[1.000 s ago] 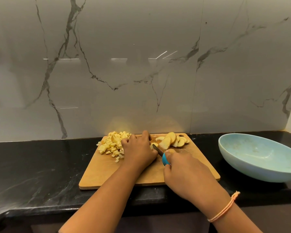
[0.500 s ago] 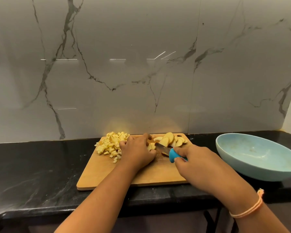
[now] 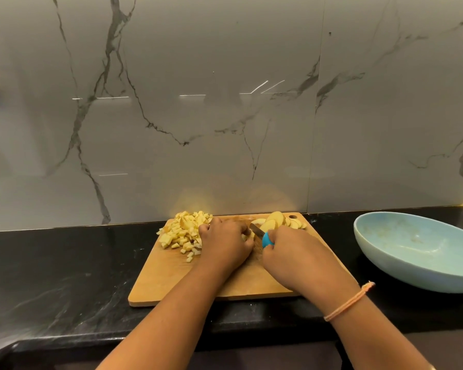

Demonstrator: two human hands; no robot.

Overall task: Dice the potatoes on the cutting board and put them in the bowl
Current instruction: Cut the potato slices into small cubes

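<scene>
Gripping the knife [image 3: 265,240] by its blue handle in the right hand [image 3: 294,253], with the blade pointing toward the left hand [image 3: 225,245]. Pinning a mostly hidden potato piece [image 3: 245,237] to the cutting board [image 3: 171,279] under the curled left hand. Working with diced potato [image 3: 183,232] heaped just left of the left hand, potato slices [image 3: 275,221] just beyond the right hand, and the bowl [image 3: 412,252] well right of it.
</scene>
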